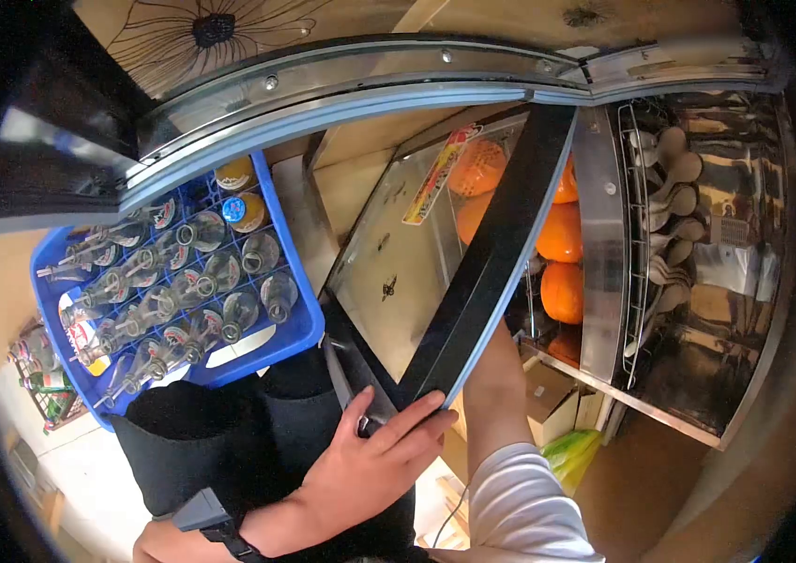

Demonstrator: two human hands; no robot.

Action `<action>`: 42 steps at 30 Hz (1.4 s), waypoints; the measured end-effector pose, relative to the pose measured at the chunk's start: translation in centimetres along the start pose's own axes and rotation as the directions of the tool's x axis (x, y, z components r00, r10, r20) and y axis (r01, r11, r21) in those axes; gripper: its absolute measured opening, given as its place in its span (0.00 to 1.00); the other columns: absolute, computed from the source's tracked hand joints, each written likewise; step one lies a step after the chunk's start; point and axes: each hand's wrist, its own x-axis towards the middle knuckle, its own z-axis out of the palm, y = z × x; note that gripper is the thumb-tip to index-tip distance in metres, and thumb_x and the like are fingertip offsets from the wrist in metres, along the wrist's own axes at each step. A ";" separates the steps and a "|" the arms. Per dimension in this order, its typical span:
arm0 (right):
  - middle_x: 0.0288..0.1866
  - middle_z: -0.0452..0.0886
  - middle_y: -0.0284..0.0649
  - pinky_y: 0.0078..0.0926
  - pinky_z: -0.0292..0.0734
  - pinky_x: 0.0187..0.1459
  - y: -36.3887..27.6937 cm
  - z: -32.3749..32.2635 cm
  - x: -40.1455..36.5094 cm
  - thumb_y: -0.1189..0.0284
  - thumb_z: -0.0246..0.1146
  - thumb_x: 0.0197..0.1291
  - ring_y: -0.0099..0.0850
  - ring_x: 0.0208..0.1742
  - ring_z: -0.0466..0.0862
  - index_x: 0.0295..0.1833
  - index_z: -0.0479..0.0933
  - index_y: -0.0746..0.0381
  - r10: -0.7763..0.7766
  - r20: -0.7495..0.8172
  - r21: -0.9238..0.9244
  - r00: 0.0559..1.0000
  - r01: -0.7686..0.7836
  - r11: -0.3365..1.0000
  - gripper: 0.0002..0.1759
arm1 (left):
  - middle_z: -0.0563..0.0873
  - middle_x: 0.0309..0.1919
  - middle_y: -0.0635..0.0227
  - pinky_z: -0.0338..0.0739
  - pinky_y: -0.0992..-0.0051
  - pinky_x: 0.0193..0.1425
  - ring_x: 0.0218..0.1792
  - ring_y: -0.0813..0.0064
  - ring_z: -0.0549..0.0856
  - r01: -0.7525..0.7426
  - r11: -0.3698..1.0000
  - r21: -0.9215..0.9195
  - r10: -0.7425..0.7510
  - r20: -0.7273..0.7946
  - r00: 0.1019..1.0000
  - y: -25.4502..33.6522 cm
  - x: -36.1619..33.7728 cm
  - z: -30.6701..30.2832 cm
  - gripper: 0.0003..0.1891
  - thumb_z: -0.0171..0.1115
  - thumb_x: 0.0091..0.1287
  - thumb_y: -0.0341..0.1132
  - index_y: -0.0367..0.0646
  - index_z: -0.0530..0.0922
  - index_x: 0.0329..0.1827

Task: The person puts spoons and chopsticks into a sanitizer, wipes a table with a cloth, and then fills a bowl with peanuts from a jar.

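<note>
My left hand (388, 460), with a ring on one finger and a black band at the wrist, grips the lower corner of a black-framed glass cabinet door (459, 300). Its fingers wrap over the frame. The door stands ajar, with a pale blue seal along its edge. From the lower right my right forearm (494, 394), in a white sleeve, reaches behind the door. The hand at its end is hidden. Near it, inside the cabinet, are several rounded orange items (562, 291) that look like bowls.
A blue crate (299, 324) at left holds several glass bottles (219, 272), mostly clear, some with straws. A wire rack (630, 357) of spoons (674, 202) lines the metal compartment at right. Below are a cardboard box (548, 399) and a green-yellow bag (571, 455). Another bottle crate (46, 380) sits far left.
</note>
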 end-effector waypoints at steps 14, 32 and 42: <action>0.27 0.71 0.46 0.37 0.65 0.29 0.5 0.6 1.1 0.74 0.53 0.51 0.40 0.28 0.72 0.35 0.68 0.67 -0.036 -0.023 -0.075 0.999 0.034 0.997 0.07 | 0.68 0.59 0.79 0.53 0.53 0.61 0.67 0.79 0.56 0.021 0.986 -0.163 -0.016 0.030 0.999 0.0 0.0 -0.5 0.15 0.51 0.54 0.34 0.50 0.77 0.45; 0.34 0.71 0.46 0.38 0.65 0.36 -0.1 -0.3 -1.0 0.71 0.53 0.52 0.42 0.35 0.71 0.41 0.67 0.66 -0.062 -0.043 -0.163 0.997 0.054 0.985 0.12 | 0.70 0.57 0.83 0.52 0.55 0.64 0.63 0.77 0.61 -0.016 0.998 -0.067 0.019 0.045 0.999 -0.1 -0.3 0.3 0.15 0.58 0.52 0.36 0.56 0.77 0.44; 0.37 0.72 0.46 0.38 0.66 0.40 0.4 0.1 0.7 0.70 0.53 0.53 0.43 0.39 0.71 0.45 0.66 0.66 -0.097 -0.063 -0.220 0.993 0.081 0.972 0.15 | 0.69 0.58 0.84 0.58 0.57 0.60 0.65 0.83 0.59 -0.003 0.997 -0.076 0.006 0.047 0.999 -0.2 -0.2 0.2 0.09 0.55 0.56 0.37 0.54 0.77 0.40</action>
